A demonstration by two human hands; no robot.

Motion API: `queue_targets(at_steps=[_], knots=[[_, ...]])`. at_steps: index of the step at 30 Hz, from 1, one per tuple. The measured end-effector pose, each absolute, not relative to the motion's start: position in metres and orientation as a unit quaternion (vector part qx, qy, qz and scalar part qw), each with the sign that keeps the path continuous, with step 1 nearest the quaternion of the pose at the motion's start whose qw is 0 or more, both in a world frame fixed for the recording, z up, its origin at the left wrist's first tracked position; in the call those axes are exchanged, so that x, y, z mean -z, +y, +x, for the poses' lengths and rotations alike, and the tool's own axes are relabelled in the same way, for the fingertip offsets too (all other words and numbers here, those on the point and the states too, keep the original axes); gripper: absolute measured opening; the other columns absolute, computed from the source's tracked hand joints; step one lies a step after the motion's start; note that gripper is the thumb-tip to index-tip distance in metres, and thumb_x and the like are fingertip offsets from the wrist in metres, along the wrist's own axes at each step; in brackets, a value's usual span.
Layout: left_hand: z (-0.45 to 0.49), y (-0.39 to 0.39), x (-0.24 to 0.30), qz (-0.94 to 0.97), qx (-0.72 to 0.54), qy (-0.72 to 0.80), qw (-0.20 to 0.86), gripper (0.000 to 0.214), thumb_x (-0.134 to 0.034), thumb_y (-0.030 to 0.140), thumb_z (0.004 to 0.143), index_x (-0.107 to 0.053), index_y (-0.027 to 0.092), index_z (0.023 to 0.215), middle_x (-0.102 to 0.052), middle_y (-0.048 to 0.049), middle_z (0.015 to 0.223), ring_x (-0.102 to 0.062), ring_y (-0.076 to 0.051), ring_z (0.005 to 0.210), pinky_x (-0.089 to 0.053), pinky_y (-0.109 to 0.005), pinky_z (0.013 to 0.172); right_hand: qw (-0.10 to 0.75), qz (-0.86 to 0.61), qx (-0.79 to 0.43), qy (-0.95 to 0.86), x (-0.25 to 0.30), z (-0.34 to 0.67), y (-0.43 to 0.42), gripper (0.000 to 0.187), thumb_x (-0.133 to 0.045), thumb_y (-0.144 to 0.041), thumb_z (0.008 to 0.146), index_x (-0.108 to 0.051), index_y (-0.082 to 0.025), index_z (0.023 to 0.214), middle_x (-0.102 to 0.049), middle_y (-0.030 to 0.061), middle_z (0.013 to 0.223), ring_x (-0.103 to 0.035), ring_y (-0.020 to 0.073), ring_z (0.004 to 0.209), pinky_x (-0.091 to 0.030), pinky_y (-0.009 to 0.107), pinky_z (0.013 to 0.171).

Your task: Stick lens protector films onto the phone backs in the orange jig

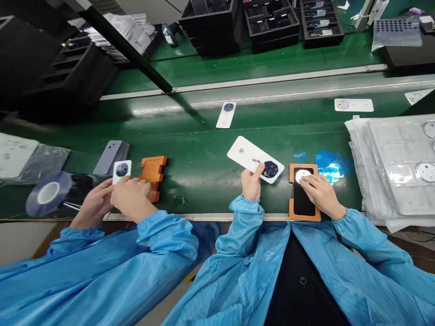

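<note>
My left hand (252,182) is closed on a white phone back cover (253,158) with a dark camera ring (271,170), held tilted above the green belt. My right hand (318,192) presses its fingers on a round white part (301,174) at the top of a black panel lying in an orange jig (292,172) at the belt's near edge. Whether that hand grips anything I cannot make out.
A co-worker's hands (117,197) at the left hold another white cover beside a second orange jig (153,174). White covers (226,114) (353,105) lie on the belt (190,149). Clear blister trays (401,167) are stacked at the right, black bins (272,22) behind, a tape roll (48,193) far left.
</note>
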State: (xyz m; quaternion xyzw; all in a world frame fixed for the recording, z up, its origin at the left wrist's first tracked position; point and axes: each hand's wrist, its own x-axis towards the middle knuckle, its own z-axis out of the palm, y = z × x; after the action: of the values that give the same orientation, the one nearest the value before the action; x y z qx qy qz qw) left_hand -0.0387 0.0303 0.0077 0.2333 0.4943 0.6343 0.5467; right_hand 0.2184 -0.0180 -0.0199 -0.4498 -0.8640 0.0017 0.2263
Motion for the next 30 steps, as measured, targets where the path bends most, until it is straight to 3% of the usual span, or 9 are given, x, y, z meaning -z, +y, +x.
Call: queue_targets(at_steps=[4, 9, 11, 15, 21, 30], knots=[[-0.033, 0.03, -0.008, 0.243, -0.633, 0.485, 0.552, 0.048, -0.098, 0.047, 0.058, -0.079, 0.014, 0.087, -0.077, -0.0063, 0.092, -0.068, -0.015, 0.079, -0.053, -0.026, 0.068, 0.225, -0.442, -0.024, -0.868, 0.013, 0.218, -0.018, 0.029, -0.05, -0.016, 0.103, -0.069, -0.026, 0.122, -0.076, 0.009, 0.12, -0.07, 0.0291, 0.11, -0.054, 0.049, 0.09], [-0.011, 0.023, -0.007, 0.318, -0.586, 0.51, 0.543, 0.042, -0.096, 0.047, 0.061, -0.073, 0.012, 0.069, -0.069, -0.0028, 0.066, -0.051, -0.007, 0.049, -0.034, -0.021, 0.042, 0.358, -0.475, -0.112, -0.796, -0.021, 0.198, -0.022, 0.021, -0.055, -0.023, 0.102, -0.069, -0.032, 0.116, -0.077, 0.0058, 0.109, -0.073, 0.0261, 0.098, -0.061, 0.047, 0.084], [0.004, 0.018, -0.01, 0.351, -0.567, 0.5, 0.553, 0.043, -0.094, 0.05, 0.064, -0.073, 0.012, 0.069, -0.07, -0.0039, 0.067, -0.055, -0.008, 0.049, -0.04, -0.022, 0.042, 0.409, -0.501, -0.127, -0.752, -0.036, 0.185, -0.02, 0.016, -0.057, -0.024, 0.101, -0.069, -0.031, 0.109, -0.076, 0.0051, 0.101, -0.072, 0.023, 0.086, -0.062, 0.042, 0.074], [0.028, 0.006, -0.019, 0.374, -0.577, 0.456, 0.565, 0.055, -0.083, 0.067, 0.074, -0.079, 0.014, 0.092, -0.079, -0.0094, 0.091, -0.072, -0.018, 0.069, -0.062, -0.029, 0.063, 0.467, -0.55, -0.1, -0.685, -0.051, 0.166, -0.011, 0.01, -0.061, -0.027, 0.099, -0.069, -0.029, 0.094, -0.072, 0.0075, 0.092, -0.07, 0.0241, 0.082, -0.061, 0.042, 0.069], [0.038, -0.008, -0.017, 0.445, -0.599, 0.441, 0.498, 0.056, -0.065, 0.069, 0.091, -0.081, 0.018, 0.107, -0.081, -0.0099, 0.107, -0.077, -0.025, 0.104, -0.063, -0.035, 0.095, 0.517, -0.544, -0.067, -0.658, -0.052, 0.162, -0.009, 0.009, -0.067, -0.029, 0.096, -0.069, -0.023, 0.09, -0.071, 0.0062, 0.091, -0.07, 0.0206, 0.085, -0.059, 0.036, 0.075], [0.036, -0.012, -0.014, 0.495, -0.587, 0.436, 0.469, 0.049, -0.061, 0.061, 0.097, -0.081, 0.019, 0.114, -0.08, -0.0088, 0.109, -0.076, -0.024, 0.103, -0.06, -0.033, 0.096, 0.527, -0.527, -0.085, -0.661, -0.05, 0.164, -0.01, 0.007, -0.063, -0.022, 0.096, -0.068, -0.022, 0.091, -0.073, 0.0062, 0.091, -0.069, 0.0193, 0.085, -0.057, 0.035, 0.074]])
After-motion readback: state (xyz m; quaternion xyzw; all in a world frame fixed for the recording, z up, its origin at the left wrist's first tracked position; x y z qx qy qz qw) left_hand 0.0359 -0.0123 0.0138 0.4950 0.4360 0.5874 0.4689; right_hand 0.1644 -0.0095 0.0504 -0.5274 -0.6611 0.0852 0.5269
